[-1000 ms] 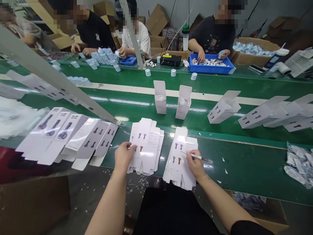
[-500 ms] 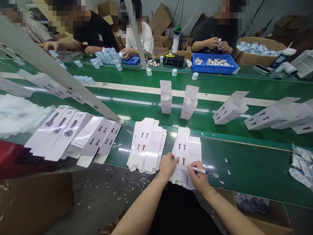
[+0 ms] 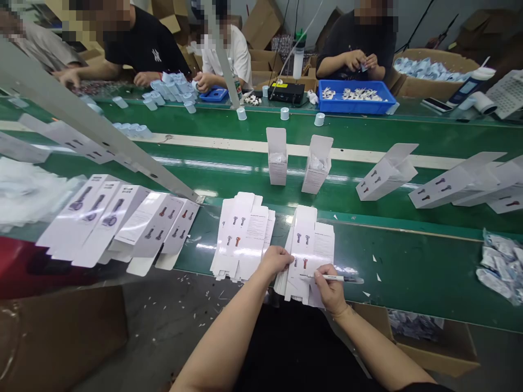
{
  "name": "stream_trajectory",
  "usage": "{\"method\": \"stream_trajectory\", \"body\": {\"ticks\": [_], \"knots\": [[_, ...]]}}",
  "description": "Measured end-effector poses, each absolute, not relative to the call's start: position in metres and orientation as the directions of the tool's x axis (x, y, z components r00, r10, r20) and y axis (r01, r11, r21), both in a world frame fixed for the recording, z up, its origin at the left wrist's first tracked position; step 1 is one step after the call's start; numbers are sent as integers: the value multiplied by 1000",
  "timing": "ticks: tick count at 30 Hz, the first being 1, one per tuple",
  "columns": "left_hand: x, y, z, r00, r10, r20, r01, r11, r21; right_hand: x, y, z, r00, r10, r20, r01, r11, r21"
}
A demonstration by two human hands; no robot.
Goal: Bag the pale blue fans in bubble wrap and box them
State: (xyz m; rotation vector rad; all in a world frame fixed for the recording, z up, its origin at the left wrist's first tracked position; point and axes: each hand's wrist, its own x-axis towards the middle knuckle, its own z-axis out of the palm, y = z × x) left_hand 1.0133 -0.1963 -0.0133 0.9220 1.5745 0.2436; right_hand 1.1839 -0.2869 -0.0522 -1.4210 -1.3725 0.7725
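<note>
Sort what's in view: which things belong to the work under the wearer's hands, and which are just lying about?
In use:
- pen, in the right hand
- right stack of flat cartons, under the left hand
- left stack of flat cartons, likely

Apparently just lying about:
- white scraps on the table
- phone
- green-lidded bottle

Right carton stack (image 3: 303,223): landmark; print too small to read, lower sheets largely covered.
Pen (image 3: 333,278): on the stack's near right, partly hidden by the right hand (image 3: 330,292); tip contact cannot be told.
Left hand (image 3: 276,260): at the stack's left edge; grip on the sheet unclear.
Outermost carton (image 3: 504,203): far right of the stack, cut by the frame edge.
Plastic bags (image 3: 26,190): far left of the stack, blurred, cut off.
Co-worker (image 3: 357,41): beyond the stack; head pixelated, handled piece unidentifiable.
Lower box (image 3: 443,354): right of and below the stack, partly hidden by the desk (image 3: 392,261).
</note>
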Motion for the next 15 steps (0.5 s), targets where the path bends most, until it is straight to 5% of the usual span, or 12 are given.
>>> {"method": "stream_trajectory", "body": {"ticks": [15], "knots": [[1003,-205,-26,137,657,-742,95,737,670,1171,-284,-49,10,992,125,390,112,-914]]}}
